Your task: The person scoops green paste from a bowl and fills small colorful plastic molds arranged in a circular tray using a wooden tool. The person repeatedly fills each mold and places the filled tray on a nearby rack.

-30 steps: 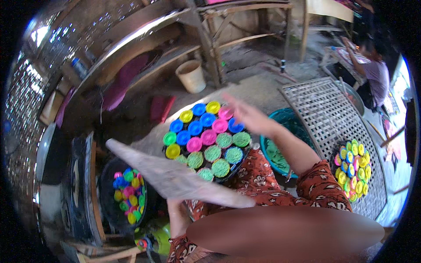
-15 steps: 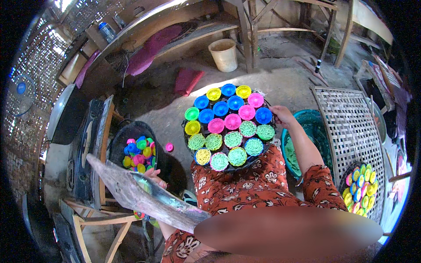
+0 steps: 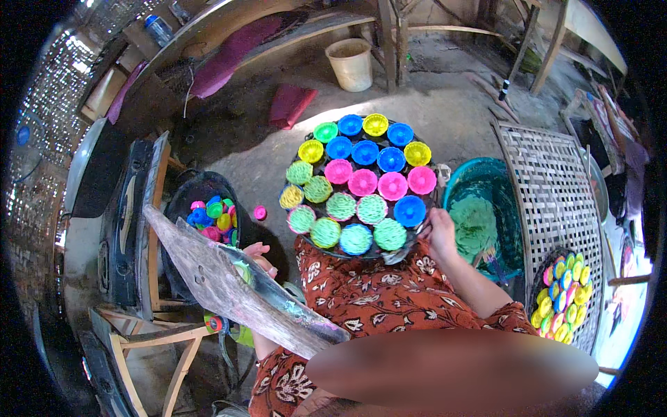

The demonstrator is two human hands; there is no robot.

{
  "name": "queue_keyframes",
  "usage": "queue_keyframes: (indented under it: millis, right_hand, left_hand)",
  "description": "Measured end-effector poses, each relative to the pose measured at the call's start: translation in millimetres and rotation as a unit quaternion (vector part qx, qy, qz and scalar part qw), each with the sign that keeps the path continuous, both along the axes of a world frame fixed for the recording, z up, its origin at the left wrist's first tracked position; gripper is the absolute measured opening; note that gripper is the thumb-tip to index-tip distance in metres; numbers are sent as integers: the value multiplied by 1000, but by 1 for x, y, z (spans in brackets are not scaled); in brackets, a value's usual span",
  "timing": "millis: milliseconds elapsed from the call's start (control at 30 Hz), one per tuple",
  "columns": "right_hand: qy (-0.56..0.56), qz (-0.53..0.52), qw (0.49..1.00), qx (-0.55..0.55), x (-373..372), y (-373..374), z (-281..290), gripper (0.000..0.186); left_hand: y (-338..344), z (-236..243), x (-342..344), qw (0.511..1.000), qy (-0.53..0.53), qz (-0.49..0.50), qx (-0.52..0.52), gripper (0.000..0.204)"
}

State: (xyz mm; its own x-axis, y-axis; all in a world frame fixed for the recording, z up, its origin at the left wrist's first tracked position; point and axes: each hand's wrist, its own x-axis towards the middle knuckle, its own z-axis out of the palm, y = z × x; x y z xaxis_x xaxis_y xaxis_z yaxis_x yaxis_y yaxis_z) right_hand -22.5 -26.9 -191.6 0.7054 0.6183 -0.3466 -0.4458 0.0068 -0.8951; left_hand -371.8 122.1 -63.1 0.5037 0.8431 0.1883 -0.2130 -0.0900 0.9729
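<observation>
from the head view, the round tray [image 3: 417, 244] sits on the person's lap, over the red flowered cloth [image 3: 375, 299]. it is full of little cups [image 3: 361, 182] in blue, pink, yellow and green. the cups near the person hold pale green stringy stuff. the right hand [image 3: 440, 233] is closed on the tray's right rim. the left hand [image 3: 258, 256] sits by a long grey wooden board [image 3: 236, 285]; i cannot tell how its fingers are set. a dark basket [image 3: 182, 208] of coloured cups is at the left, and a teal tub [image 3: 486, 215] at the right.
</observation>
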Motion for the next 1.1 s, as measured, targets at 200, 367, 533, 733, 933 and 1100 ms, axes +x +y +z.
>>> queue_keyframes:
  millis: [200,367,533,733,933,1100]
  right_hand:
    - [229,222,947,44,-36,-24,26,26]
    - [9,312,937,-159,32,-34,49,27]
    - [-217,111,963,-113,100,25,41,26]
    - [-151,138,964,-170,124,92,22,27]
    - [-158,222,955,-116,128,95,20,25]
    - [-175,217,955,-98,114,68,22,22]
  left_hand:
    - [13,2,-8,990,-15,-128,-53,67]
    - [24,8,-31,972,32,-227,-57,70]
    - [27,14,-32,967,96,-234,-15,73]
    - [-2,21,-8,994,34,-98,28,59]
    - [-22,28,-6,993,87,48,-69,56]
    - [-12,25,-11,975,-61,-42,-209,56]
